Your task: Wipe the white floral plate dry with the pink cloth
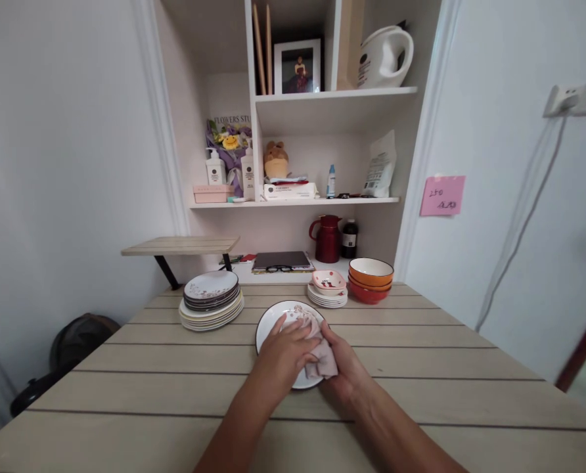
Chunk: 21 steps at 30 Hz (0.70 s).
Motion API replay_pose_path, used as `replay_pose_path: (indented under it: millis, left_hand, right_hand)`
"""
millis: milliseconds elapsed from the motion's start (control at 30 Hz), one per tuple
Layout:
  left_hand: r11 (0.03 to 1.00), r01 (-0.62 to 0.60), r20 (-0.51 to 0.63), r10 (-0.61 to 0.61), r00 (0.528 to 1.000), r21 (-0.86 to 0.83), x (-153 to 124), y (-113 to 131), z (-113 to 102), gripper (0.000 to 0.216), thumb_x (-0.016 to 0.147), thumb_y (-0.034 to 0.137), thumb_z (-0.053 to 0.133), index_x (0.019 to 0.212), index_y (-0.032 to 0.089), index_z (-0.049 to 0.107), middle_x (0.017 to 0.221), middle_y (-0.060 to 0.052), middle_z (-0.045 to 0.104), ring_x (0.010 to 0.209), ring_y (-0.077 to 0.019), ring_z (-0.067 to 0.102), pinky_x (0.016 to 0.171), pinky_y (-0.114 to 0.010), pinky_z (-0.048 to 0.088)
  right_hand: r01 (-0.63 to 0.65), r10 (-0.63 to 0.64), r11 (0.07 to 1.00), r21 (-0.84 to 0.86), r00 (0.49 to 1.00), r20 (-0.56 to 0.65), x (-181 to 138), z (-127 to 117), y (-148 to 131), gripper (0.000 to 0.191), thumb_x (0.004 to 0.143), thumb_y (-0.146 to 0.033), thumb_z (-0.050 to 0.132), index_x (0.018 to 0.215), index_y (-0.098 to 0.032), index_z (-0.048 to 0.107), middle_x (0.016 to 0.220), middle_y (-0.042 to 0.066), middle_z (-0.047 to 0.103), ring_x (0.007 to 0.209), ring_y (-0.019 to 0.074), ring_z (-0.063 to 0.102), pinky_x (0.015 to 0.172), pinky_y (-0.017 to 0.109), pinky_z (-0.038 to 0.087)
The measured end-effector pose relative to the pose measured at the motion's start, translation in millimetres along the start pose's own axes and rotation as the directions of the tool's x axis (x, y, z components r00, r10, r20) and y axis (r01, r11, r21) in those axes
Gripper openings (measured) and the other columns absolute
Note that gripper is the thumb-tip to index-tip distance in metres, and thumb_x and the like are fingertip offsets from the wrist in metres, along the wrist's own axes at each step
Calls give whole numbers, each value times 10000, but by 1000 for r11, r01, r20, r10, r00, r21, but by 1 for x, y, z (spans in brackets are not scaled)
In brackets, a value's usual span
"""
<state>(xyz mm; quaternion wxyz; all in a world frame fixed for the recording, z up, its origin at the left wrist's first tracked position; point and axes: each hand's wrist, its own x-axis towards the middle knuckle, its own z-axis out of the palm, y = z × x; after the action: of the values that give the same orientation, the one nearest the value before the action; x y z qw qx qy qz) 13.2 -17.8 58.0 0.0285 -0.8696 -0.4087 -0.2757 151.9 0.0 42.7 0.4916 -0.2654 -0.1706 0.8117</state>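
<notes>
A white plate (271, 320) with a dark rim and a brown floral print is in front of me, over the middle of the table. My left hand (289, 347) lies palm down over its face, fingers pressing a pale pink cloth (323, 360) against the surface. At the plate's right edge, my right hand (345, 362) grips the rim, its thumb beside the cloth and its other fingers hidden underneath. The cloth bunches between both hands and covers the plate's right part.
Stacked plates (211, 301) stand at the back left, below a small raised shelf (182, 246). Small dishes (327, 297) and orange and red bowls (370, 279) are stacked at the back right. Behind are a red jug (328, 240) and a dark laptop-like slab (280, 261).
</notes>
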Motion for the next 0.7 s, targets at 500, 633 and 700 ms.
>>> replay_pose_path:
  millis: [500,633,700]
  left_hand:
    - [997,-73,-30,72,997,-15,0,-23,33,331,907,306,572,1235,327,607,1284,0,639,1296,-181,482,1179,-439,231]
    - [997,-77,-75,76,994,-6,-6,-25,38,322,916,337,557,1235,338,599,1267,31,646,1296,-152,476,1189,-396,202]
    - [996,-84,-87,84,993,3,-8,-26,38,319,929,357,531,1241,338,592,1284,35,634,1304,-144,463,1193,-387,187]
  right_hand:
    - [29,-30,999,-18,998,-57,16,-15,-2,309,932,-355,493,923,-102,670,752,88,758,612,180,691,593,290,536]
    - [15,-16,999,-38,999,-40,18,-19,1,308,926,-363,502,942,-110,677,752,87,756,596,179,685,598,299,541]
    - [4,-4,999,-40,1000,-10,20,-23,2,306,919,-367,514,973,-113,675,770,84,756,599,176,681,610,304,544]
